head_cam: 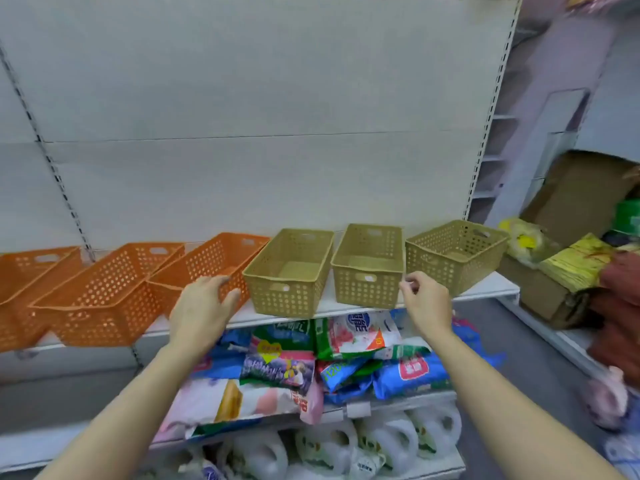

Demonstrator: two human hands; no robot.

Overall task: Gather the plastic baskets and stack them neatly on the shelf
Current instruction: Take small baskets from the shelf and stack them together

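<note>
Nearest the camera, two bare forearms reach up toward the white shelf (485, 287) that carries the baskets. Below that shelf, bagged goods (284, 362) in blue, green and pink lie in a heap on a lower board, and pale jugs (381, 441) stand under them. The left hand (202, 310) is spread, fingers curved and thumb apart, in front of the shelf's edge at the gap between the nearest orange basket (207, 268) and the left beige basket (289, 271); whether it touches either one cannot be told. The right hand (427, 304) has its fingers curled loosely, fingertips drawn near the thumb, just beside the front right corner of the middle beige basket (369, 265), holding nothing that shows. On the shelf, six perforated baskets sit in a row, each empty and upright with its mouth up. The left and middle beige baskets have their long axes running front to back, short handled ends toward the person. The right beige basket (457, 254) is turned at an angle, its corner toward the front edge. Left of the beige ones, three orange baskets slant, long axes running from front-left to back-right; the middle orange basket (104, 296) overhangs the shelf's edge. Right of the shelf lies a cardboard box (575, 202).
</note>
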